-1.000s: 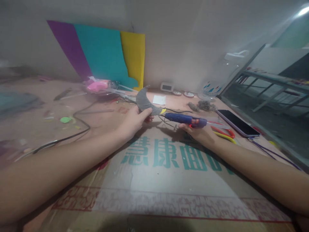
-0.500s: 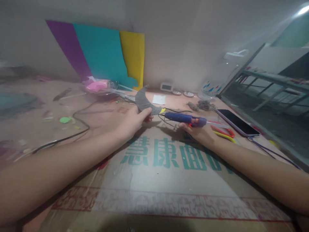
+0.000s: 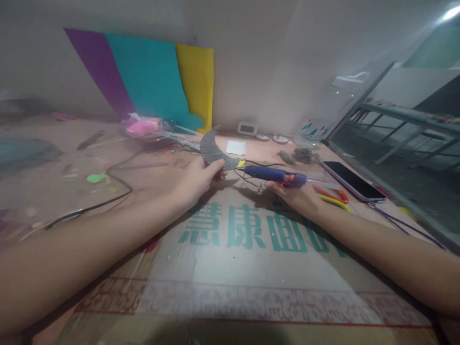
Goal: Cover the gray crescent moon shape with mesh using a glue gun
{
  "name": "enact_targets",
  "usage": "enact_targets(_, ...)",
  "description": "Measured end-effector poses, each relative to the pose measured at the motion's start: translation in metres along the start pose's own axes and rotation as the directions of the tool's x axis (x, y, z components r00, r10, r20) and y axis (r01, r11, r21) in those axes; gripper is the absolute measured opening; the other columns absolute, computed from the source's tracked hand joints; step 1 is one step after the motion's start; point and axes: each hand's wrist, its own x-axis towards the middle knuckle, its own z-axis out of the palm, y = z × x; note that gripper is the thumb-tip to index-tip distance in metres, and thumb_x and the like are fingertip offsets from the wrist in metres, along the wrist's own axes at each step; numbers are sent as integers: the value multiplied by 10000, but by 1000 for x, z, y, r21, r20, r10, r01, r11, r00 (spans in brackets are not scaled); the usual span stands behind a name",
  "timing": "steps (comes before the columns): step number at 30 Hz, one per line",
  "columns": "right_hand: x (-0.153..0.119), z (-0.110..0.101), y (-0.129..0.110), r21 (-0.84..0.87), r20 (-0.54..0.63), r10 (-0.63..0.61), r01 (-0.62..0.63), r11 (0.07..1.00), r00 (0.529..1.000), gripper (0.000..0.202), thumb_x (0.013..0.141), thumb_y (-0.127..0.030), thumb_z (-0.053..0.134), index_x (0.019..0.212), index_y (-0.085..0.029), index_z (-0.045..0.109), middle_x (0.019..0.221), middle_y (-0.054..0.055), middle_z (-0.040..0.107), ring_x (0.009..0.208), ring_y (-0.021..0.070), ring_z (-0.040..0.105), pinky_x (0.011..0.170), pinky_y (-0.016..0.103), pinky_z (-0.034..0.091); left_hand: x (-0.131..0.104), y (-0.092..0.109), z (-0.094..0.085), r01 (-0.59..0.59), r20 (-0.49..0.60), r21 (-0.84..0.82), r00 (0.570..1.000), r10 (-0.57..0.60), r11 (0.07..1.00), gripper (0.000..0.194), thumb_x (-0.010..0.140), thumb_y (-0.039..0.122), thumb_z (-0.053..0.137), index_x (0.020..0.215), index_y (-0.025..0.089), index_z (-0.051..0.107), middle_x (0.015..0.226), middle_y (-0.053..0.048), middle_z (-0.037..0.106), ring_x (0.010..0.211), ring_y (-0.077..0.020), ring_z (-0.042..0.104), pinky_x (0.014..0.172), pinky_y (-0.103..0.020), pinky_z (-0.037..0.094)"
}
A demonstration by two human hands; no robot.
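Observation:
A grey crescent moon shape (image 3: 212, 149), its surface ridged as if wound with yarn, is pinched between the thumb and fingers of my left hand (image 3: 208, 173). Bare yellow (image 3: 240, 164) shows at its right-hand tip. My right hand (image 3: 287, 192) is wrapped around the handle of a blue hot glue gun (image 3: 269, 174), which lies level and points left. The nozzle is at the yellow tip; whether it touches cannot be made out. A clear glue stick (image 3: 323, 182) pokes from the gun's back, and a small red light glows near my thumb.
Scissors with red and yellow handles (image 3: 334, 201) and a phone (image 3: 354, 181) lie right of my right hand. Behind are grey yarn (image 3: 305, 155), a clear plastic jug (image 3: 316, 120), a small digital clock (image 3: 247, 128) and coloured sheets (image 3: 147, 72). A dark cord (image 3: 93, 207) runs along the left.
Both hands, the crescent and the glue gun hold nearly the same pose. The whole view has shifted very slightly.

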Motion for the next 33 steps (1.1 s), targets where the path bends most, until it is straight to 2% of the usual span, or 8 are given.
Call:
enact_targets(4,0,0,-3,33,-1,-2,2,999,1000,262,765,-478,642,719,-230,569,720,66,679,726,277,685,696,421,586,0,0,0,-4,-1,-2,1000,4,1000,160,802,318,637,782,165,594,680,-17,648,605,-130,593,584,-242,471)
enact_targets(8,1,0,1,23,13,-14,14,1000,1000,258,777,-473,623,688,-240,559,694,55,659,737,278,678,697,426,589,0,0,0,-1,-3,-13,1000,1,1000,146,800,311,638,771,177,590,675,-13,645,603,-132,592,585,-243,473)
enact_targets(14,-1,1,11,-71,-30,72,-74,995,997,226,750,-452,684,753,-233,627,811,90,703,846,341,691,826,558,561,0,1,1,3,0,1,1000,-3,1000,150,810,318,626,781,174,599,676,-15,650,611,-136,597,592,-246,480)
enact_targets(21,1,0,-1,48,-4,-20,20,999,1000,271,754,-494,641,726,-230,589,748,68,696,724,273,690,699,437,591,1,-1,-1,-7,8,10,1000,7,1000,148,813,330,621,801,183,609,702,-18,662,636,-140,609,611,-243,484)
enact_targets(27,0,0,5,-17,-53,-4,3,1000,999,313,750,-513,674,824,-211,643,852,95,734,855,313,699,812,486,571,1,-1,-1,7,13,31,1000,-7,999,190,812,359,625,806,172,597,713,-24,664,638,-141,606,621,-254,483)
enact_targets(33,1,-1,-4,77,-10,24,-24,997,1000,303,751,-521,668,742,-228,590,779,70,709,787,281,690,752,442,579,0,-1,-1,-4,4,7,1000,4,1000,169,802,340,634,785,174,607,689,-19,653,626,-136,602,608,-247,478)
